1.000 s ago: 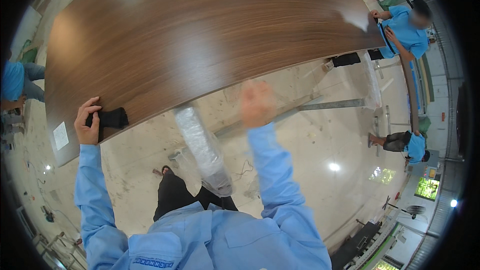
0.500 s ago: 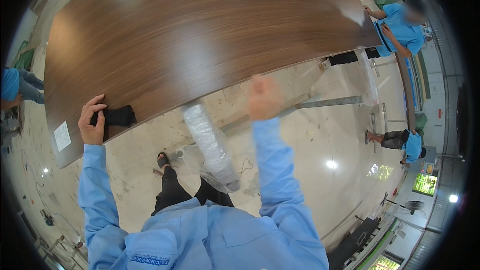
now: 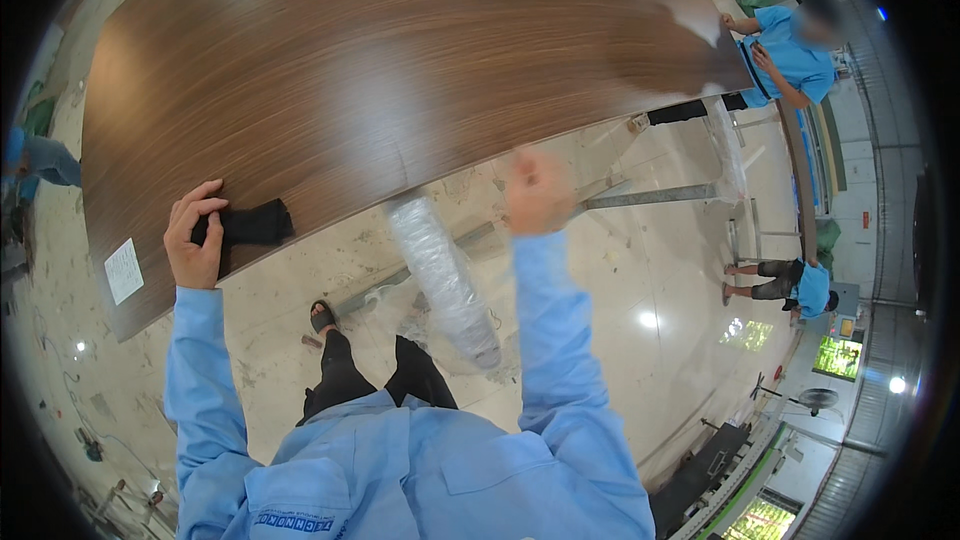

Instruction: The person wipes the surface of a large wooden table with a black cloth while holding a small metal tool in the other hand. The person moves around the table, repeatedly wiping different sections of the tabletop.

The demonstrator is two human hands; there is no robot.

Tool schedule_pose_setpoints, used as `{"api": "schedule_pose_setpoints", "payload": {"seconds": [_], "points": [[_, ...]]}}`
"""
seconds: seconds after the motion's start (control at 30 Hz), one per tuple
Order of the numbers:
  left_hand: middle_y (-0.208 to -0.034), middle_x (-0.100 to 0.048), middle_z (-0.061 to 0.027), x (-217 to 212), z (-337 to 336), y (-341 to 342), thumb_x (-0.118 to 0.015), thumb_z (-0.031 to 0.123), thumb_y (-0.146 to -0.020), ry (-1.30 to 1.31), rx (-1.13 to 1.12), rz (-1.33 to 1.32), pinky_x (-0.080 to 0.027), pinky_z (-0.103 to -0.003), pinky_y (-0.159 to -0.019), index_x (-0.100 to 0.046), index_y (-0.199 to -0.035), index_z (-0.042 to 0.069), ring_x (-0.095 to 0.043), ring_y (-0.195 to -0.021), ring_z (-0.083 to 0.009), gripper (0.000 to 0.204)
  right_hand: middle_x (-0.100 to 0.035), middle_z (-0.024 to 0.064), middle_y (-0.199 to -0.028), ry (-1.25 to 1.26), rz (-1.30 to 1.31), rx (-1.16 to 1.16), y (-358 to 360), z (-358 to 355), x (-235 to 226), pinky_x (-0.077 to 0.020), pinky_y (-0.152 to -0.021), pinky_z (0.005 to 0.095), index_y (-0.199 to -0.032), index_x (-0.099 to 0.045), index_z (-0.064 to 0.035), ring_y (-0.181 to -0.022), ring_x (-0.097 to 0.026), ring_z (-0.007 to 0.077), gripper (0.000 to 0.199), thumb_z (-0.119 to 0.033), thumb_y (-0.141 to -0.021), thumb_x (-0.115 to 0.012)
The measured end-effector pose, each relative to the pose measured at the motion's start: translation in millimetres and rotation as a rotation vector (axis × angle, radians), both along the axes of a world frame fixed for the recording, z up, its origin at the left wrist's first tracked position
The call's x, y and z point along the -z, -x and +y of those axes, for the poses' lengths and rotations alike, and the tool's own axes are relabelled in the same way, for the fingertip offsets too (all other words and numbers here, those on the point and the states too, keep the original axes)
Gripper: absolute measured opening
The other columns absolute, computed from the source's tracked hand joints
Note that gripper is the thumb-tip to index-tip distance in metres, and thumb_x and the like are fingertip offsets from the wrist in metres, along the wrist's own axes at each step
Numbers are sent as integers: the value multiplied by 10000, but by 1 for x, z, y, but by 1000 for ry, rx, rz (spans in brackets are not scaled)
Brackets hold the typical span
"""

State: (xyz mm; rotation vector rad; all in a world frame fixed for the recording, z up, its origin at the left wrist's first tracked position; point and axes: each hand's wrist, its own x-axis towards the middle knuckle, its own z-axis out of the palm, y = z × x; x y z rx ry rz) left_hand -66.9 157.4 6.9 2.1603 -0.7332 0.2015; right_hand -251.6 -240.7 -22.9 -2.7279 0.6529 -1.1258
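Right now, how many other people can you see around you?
3: one person at the right end of the brown board, another person lower at right, a third partly cut off at left. Others may be hidden.

Shiny beige floor [image 3: 660, 380], kinda scuffed, light glare [image 3: 648, 319] on it. Over right: grey corrugated wall [image 3: 898, 240], bright green-lit window [image 3: 837, 357], dark fan [image 3: 819, 399].

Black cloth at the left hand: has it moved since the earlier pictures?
Yes. The black cloth has shifted to the right along the near edge of the brown board, farther from the white label on it.
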Motion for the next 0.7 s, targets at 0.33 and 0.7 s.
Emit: {"api": "schedule_pose_setpoints", "payload": {"seconds": [0.33, 0.7], "points": [[-1147, -719, -98, -1, 0, 1, -594, -69, -819, 17, -19, 7, -466, -361, -968, -690, -908, 14, -631, -1057, -261, 155, -664, 102, -876, 3, 82, -239, 0, 58, -4, -520, -668, 412, -954, -721, -117, -813, -649, 313, 119, -89, -839, -713], [-1138, -719, -98, -1, 0, 2, -592, -63, -822, 33, -12, 18, -468, -357, -964, -686, -918, 17, -633, -1058, -257, 156, -663, 107, -884, -22, 74, 112, 4, -50, 9, -517, -706, 411, -933, -718, -96, -804, -641, 315, 90, -98, -844, -709]]}}
